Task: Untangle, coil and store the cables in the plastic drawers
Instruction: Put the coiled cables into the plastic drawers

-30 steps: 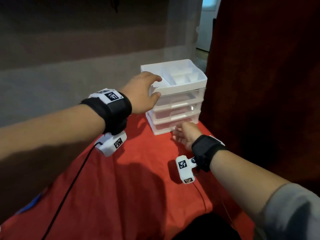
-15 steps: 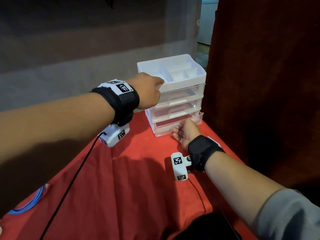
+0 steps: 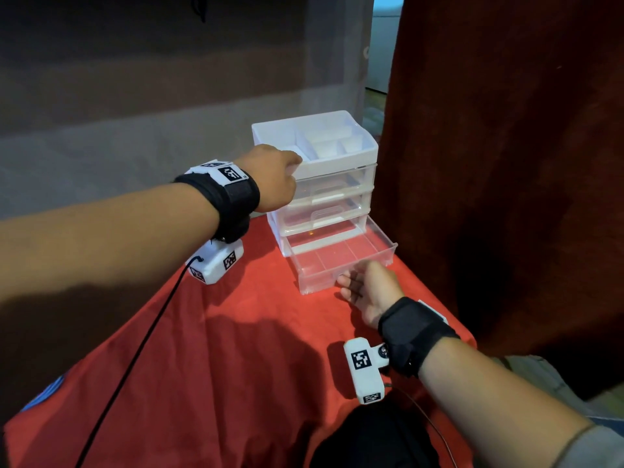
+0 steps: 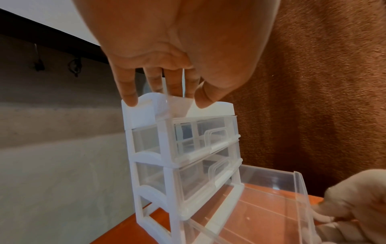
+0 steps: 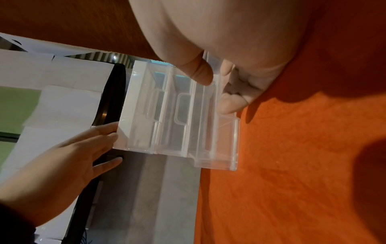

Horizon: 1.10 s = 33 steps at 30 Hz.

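Observation:
A white-framed plastic drawer unit [image 3: 324, 157] with three clear drawers stands at the far end of the red tablecloth. My left hand [image 3: 280, 177] presses on the unit's top left corner with straight fingers [image 4: 129, 99]. The bottom drawer [image 3: 344, 268] is pulled far out and holds nothing. My right hand [image 3: 354, 282] grips the drawer's front, thumb [image 5: 200, 72] inside and fingers curled underneath. The two upper drawers are closed. A blue cable [image 3: 45, 393] shows at the table's left edge, partly cut off.
A dark red curtain [image 3: 506, 163] hangs close to the right of the unit. A grey wall [image 3: 135, 130] is behind the table. A black lead [image 3: 135, 359] from my left wrist camera trails across the red tablecloth [image 3: 253, 349].
The right hand has pulled the bottom drawer out toward me. The left hand has settled on the unit's top corner and stayed there.

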{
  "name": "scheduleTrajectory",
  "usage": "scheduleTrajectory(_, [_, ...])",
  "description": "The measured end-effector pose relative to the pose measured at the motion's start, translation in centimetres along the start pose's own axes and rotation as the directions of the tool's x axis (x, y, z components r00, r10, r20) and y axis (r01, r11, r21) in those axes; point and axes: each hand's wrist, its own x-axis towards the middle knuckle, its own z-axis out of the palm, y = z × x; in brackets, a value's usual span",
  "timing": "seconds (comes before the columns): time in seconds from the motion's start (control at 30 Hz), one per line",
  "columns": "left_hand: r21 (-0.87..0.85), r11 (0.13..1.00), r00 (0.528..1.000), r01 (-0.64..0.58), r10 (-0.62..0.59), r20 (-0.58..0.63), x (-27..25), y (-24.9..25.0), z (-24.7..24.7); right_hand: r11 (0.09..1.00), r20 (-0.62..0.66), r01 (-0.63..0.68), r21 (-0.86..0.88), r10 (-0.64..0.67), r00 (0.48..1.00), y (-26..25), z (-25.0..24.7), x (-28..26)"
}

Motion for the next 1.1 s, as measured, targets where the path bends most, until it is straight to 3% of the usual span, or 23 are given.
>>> scheduleTrajectory(0.13, [0.019, 1.0, 1.0, -0.012, 0.012, 0.011, -0.3, -0.1, 0.0, 1.0, -0.009, -0.006, -0.026, 0.005, 1.0, 0.0, 0.4, -0.6])
scheduleTrajectory(0.23, [-0.019, 0.999, 0.998, -0.048, 0.048, 0.026, -0.7, -0.7, 0.5, 0.998, -0.087, 0.026, -0.057, -0.031, 0.996, 0.2, 1.1, -0.8])
scheduleTrajectory(0.33, [-0.103, 0.99, 0.993, -0.095, 0.086, -0.082, -2.0, -2.2, 1.0, 0.985, -0.15, 0.134, -0.111, -0.15, 0.977, 1.0, 2.4, -1.5])
scheduleTrajectory(0.4, [-0.164, 0.983, 0.987, -0.079, 0.055, -0.15, -3.5, -4.2, 1.1, 0.956, -0.075, 0.203, -0.212, -0.223, 0.972, 2.0, 4.2, -2.7])
scheduleTrajectory(0.47, [-0.177, 0.983, 0.985, -0.049, 0.018, -0.172, -5.8, -6.9, 0.8, 0.92, 0.091, 0.256, -0.295, -0.24, 0.966, 3.3, 6.5, -4.3])
scheduleTrajectory(0.63, [-0.142, 0.979, 0.982, 0.145, -0.159, -0.098, -14.6, -16.3, 0.6, 0.803, 0.448, 0.368, -0.469, -0.143, 0.882, 6.7, 13.9, -8.5])
scheduleTrajectory(0.73, [-0.137, 0.927, 0.935, 0.348, -0.353, -0.016, -21.2, -22.0, 0.8, 0.718, 0.579, 0.408, -0.564, -0.008, 0.815, 9.3, 18.7, -10.4])
scheduleTrajectory(0.9, [-0.092, 0.816, 0.82, 0.571, -0.561, 0.115, -30.3, -28.7, 3.5, 0.534, 0.704, 0.561, -0.633, 0.094, 0.704, 13.6, 25.5, -13.1])
scheduleTrajectory(1.1, [-0.177, 0.729, 0.75, 0.661, -0.631, 0.2, -34.3, -31.1, 7.9, 0.328, 0.689, 0.624, -0.709, 0.133, 0.713, 19.0, 31.7, -13.3])
